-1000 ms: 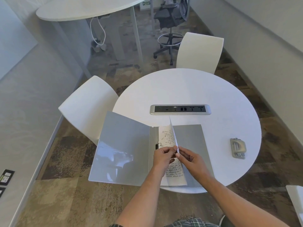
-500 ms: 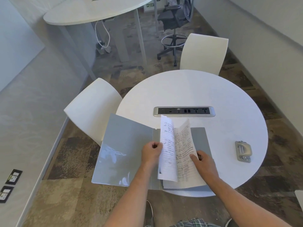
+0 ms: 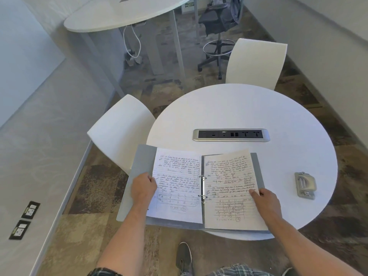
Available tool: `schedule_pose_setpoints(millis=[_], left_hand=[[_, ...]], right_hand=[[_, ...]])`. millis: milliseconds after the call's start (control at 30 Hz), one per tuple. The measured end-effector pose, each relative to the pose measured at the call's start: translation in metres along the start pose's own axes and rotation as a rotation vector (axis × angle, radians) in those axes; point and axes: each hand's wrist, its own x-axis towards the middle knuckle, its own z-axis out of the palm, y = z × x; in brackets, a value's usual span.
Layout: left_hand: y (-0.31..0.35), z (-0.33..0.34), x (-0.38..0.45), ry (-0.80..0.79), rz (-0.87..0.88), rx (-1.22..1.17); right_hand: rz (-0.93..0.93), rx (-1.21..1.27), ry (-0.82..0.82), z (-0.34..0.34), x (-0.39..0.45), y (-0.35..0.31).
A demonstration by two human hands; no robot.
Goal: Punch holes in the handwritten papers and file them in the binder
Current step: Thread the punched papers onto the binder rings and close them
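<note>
Handwritten papers [image 3: 231, 188] lie spread across an open grey binder [image 3: 139, 162] at the near edge of a round white tabletop [image 3: 239, 108], one sheet turned to the left [image 3: 177, 186] and the rest stacked on the right, both sides threaded on the metal rings [image 3: 203, 189] at the spine. The left hand [image 3: 143, 187] holds the outer edge of the left sheet, thumb on top of the page and fingers hidden beneath, a grip closed on the paper. The right hand [image 3: 265, 202] rests on the outer edge of the right page with fingers extended and flat, grasping nothing. The binder's left cover juts past the tabletop rim, over the floor. A metal hole punch [image 3: 305, 185] sits apart to the right of the binder, untouched. A recessed power strip [image 3: 231, 135] runs across the tabletop just beyond the binder. Two white chairs [image 3: 121, 130] are drawn up to the far and left sides; a second table [image 3: 127, 12] and a dark office chair [image 3: 219, 26] stand farther back.
</note>
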Motion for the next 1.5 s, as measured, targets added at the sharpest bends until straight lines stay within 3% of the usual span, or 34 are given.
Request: schedule_pose_setpoints(millis=[267,367,467,600,767,1067,1500], left_hand=[[0.002,0.012,-0.014,0.035,0.086,0.21],[0.032,0.018,-0.024,-0.007,0.271,-0.017],[0.074,0.027,-0.045,-0.262,0.318,-0.355],[0.117,0.04,-0.078,-0.509,0.249,-0.753],[0.122,0.048,-0.085,-0.572,0.1,-0.966],[0.11,0.051,-0.088,-0.611,-0.127,-1.171],[0.115,0.058,-0.092,-0.631,-0.202,-1.228]], right_hand=[[-0.013,0.12,-0.052,0.002,-0.003,-0.005],[-0.054,0.301,-0.137,0.001,-0.008,-0.019],[-0.128,0.454,-0.287,0.002,-0.018,-0.038],[-0.31,0.562,-0.441,0.009,-0.04,-0.068],[-0.377,0.554,-0.528,0.02,-0.046,-0.074],[-0.37,0.585,-0.553,0.029,-0.046,-0.066],[-0.373,0.662,-0.555,0.033,-0.048,-0.064]])
